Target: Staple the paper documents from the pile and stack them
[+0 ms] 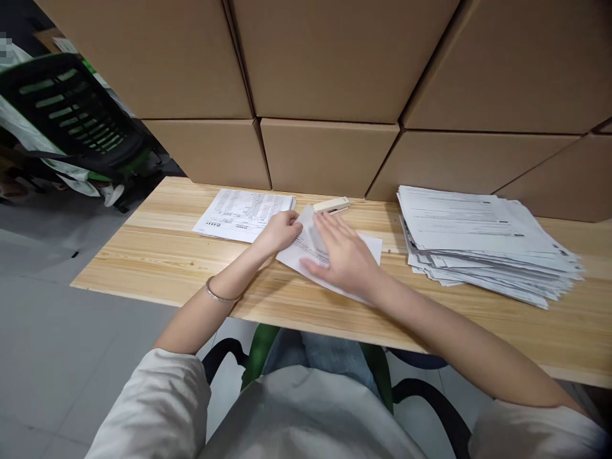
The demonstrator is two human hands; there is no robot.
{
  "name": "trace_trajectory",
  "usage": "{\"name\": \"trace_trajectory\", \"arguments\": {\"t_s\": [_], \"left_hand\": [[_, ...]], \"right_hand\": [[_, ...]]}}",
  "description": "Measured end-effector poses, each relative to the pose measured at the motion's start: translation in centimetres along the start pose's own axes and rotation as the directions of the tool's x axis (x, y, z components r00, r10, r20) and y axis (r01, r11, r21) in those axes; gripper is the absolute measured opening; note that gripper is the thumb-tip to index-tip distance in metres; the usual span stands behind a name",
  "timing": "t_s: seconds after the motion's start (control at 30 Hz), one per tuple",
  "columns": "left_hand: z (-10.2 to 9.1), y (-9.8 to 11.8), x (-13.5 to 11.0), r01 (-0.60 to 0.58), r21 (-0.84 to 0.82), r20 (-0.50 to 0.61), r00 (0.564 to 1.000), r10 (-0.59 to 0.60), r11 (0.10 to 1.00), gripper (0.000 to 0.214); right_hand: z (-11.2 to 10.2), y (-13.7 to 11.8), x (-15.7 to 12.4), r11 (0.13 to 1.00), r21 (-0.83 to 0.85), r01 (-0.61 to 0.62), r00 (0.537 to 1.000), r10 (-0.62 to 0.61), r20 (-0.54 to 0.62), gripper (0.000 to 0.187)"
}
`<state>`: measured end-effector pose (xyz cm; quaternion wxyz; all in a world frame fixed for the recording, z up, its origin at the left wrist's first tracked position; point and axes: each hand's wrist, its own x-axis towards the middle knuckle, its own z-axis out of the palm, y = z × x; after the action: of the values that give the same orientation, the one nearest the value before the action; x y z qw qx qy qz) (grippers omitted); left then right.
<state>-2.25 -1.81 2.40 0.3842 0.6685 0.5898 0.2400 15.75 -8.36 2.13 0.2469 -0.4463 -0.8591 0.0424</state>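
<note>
Paper sheet (297,254) on table (153,261), my 12 o'clock. I have the right hand (348,256) open flat, thumb spread, on it; left hand (280,231) curled narrow, gripping its 10 o'clock edge. Cream stapler (331,204) just beyond, 12 o'clock.

Soft light casts faint shadows on the tabletop (153,255), right hand (344,254) slightly blurred.

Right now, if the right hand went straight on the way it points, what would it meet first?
Most likely the pale stapler, just beyond the right hand, though depth there is hard to judge.
</note>
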Motion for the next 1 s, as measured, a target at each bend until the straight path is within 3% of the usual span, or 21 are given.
{"name": "trace_trajectory", "arguments": {"t_s": [0.07,0.17,0.23,0.33,0.4,0.5,0.57,0.67,0.8,0.9,1.0], "left_hand": [[-0.6,0.8,-0.6,-0.004,-0.165,-0.015,1.000,0.002,0.986,0.008],[-1.3,1.7,-1.3,-0.079,-0.404,-0.006,0.996,0.084,0.911,0.006],[-1.5,2.0,-1.4,-0.157,-0.478,-0.031,0.986,0.162,0.864,0.010],[-1.5,1.9,-1.4,-0.233,-0.477,-0.047,0.970,0.240,0.847,0.014],[-1.5,1.7,-1.2,-0.277,-0.378,-0.082,0.960,0.266,0.883,0.022],[-1.6,1.2,-1.0,-0.316,0.027,-0.212,0.925,0.314,0.948,0.031],[-1.5,0.8,-0.8,-0.211,0.337,-0.262,0.915,0.306,0.918,0.031],[-1.3,0.2,-0.3,0.021,0.595,-0.283,0.941,0.185,0.803,0.041],[-1.0,-0.3,0.3,0.120,0.731,-0.245,0.965,0.093,0.672,0.058],[-1.1,-0.4,0.5,0.120,0.763,-0.180,0.983,0.030,0.635,0.058],[-1.2,-0.4,0.5,0.129,0.758,-0.160,0.987,-0.009,0.640,0.058]], "right_hand": [[0.6,-1.5,-1.5,0.997,-0.052,0.062,0.998,-0.062,0.003,0.092],[1.2,-2.6,-2.8,0.978,-0.190,0.088,0.995,-0.094,-0.023,0.069],[0.8,-2.4,-3.1,0.951,-0.293,0.095,0.991,-0.117,-0.060,0.055],[-1.3,-1.0,-3.5,0.900,-0.417,0.129,0.974,-0.195,-0.119,0.047],[-3.2,0.5,-4.1,0.890,-0.439,0.124,0.965,-0.211,-0.155,0.045],[-6.1,4.0,-5.7,0.937,-0.346,0.047,0.979,-0.113,-0.172,0.051],[-7.6,7.0,-7.2,0.960,-0.280,-0.014,0.986,-0.033,-0.163,0.056],[-8.9,11.7,-9.4,0.961,-0.256,-0.104,0.984,0.062,-0.165,0.059],[-8.7,15.8,-11.3,0.944,-0.284,-0.171,0.974,0.118,-0.193,0.058],[-8.2,16.8,-11.6,0.941,-0.261,-0.215,0.971,0.179,-0.157,0.055],[-8.4,16.7,-11.4,0.927,-0.233,-0.292,0.956,0.290,-0.047,0.050]]}}
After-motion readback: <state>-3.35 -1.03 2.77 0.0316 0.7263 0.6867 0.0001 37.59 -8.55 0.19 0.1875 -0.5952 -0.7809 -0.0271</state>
